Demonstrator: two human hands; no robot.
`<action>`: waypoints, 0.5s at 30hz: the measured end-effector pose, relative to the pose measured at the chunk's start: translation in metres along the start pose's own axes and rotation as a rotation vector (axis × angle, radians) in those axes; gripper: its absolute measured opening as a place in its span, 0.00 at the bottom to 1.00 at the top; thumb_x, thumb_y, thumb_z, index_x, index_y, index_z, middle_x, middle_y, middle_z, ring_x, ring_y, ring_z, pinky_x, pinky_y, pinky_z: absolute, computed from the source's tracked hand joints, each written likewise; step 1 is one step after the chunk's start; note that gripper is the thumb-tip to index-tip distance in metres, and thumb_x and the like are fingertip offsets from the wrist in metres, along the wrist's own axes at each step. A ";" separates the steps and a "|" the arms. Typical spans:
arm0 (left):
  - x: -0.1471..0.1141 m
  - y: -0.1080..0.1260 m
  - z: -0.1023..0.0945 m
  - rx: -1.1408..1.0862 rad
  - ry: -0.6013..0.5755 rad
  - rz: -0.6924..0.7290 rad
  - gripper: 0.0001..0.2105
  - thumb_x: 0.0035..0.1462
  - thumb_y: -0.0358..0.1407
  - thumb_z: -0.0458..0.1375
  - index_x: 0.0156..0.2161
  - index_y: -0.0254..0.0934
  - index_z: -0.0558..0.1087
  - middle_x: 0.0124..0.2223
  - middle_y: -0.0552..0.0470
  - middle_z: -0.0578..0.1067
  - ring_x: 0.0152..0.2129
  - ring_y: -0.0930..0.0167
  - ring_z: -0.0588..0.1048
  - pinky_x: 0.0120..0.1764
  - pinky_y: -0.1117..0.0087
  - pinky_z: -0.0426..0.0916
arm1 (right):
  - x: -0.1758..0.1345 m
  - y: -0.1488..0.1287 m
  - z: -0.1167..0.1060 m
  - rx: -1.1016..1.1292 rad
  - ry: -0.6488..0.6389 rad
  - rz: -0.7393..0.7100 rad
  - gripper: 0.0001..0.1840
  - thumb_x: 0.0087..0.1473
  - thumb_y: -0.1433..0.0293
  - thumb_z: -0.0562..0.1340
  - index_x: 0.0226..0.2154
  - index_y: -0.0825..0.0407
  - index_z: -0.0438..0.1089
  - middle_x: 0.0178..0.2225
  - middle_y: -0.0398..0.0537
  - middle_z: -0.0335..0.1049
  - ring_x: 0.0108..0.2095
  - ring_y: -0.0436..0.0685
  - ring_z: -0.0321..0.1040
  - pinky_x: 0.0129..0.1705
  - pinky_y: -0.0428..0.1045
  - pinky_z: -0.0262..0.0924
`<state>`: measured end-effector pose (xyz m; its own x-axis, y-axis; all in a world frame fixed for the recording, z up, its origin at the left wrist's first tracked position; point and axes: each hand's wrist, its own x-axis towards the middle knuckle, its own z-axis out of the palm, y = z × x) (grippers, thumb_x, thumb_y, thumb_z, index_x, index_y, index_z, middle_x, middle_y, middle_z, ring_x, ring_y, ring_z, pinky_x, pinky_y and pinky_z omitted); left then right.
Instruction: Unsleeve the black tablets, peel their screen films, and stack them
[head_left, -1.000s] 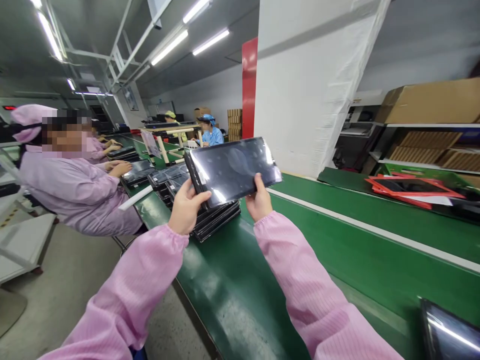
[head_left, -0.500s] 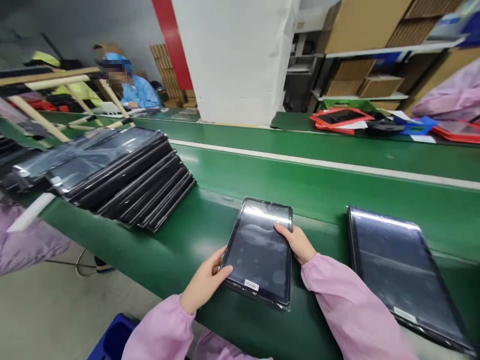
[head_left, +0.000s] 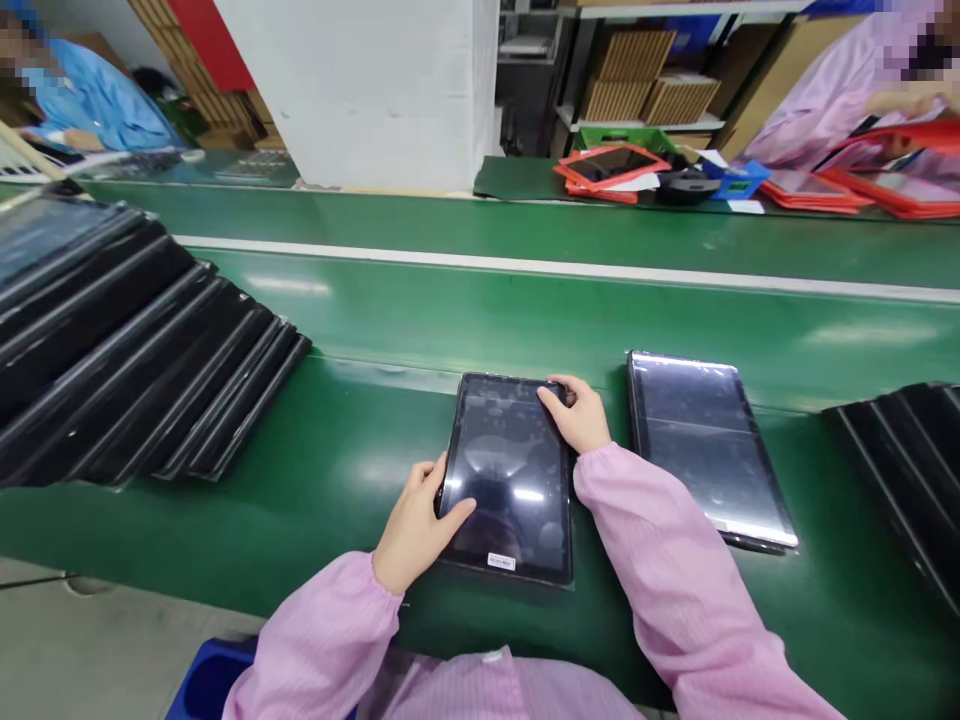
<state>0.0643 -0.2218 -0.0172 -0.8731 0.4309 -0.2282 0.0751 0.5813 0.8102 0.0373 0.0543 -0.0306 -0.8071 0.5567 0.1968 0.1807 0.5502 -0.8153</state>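
A black tablet (head_left: pixel 510 470) with a glossy screen and a small white label at its near edge lies on the green bench in front of me, in what looks like clear film. My left hand (head_left: pixel 420 520) grips its left edge, thumb on the screen and fingers at the side. At the far right corner my right hand (head_left: pixel 577 410) holds it, thumb on top and fingers curled over the edge. To the right lies another stack of tablets (head_left: pixel 705 450), close to my right sleeve.
A tall leaning pile of black tablets (head_left: pixel 150 350) stands on the left, and another pile (head_left: pixel 907 480) at the right edge. Across the bench (head_left: pixel 360 400), red-framed tablets (head_left: pixel 611 170) and a blue tray (head_left: pixel 739 180) lie near a co-worker in pink. A blue bin (head_left: pixel 210 680) is below.
My view has turned right, bringing the right-hand pile into sight. The tablet now rests flatter on the bench, and my right hand has shifted to its far right corner.
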 end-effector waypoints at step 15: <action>-0.002 -0.023 -0.026 -0.359 -0.419 0.223 0.45 0.47 0.36 0.69 0.68 0.43 0.54 0.62 0.43 0.66 0.57 0.55 0.67 0.59 0.52 0.63 | -0.002 -0.015 -0.014 0.216 0.208 -0.170 0.13 0.50 0.64 0.67 0.38 0.53 0.78 0.26 0.42 0.64 0.25 0.50 0.58 0.30 0.49 0.57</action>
<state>0.0514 -0.2543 -0.0212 -0.5850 0.7939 -0.1659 0.0038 0.2072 0.9783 0.0440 0.0530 -0.0111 -0.6795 0.5954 0.4287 -0.0876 0.5143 -0.8531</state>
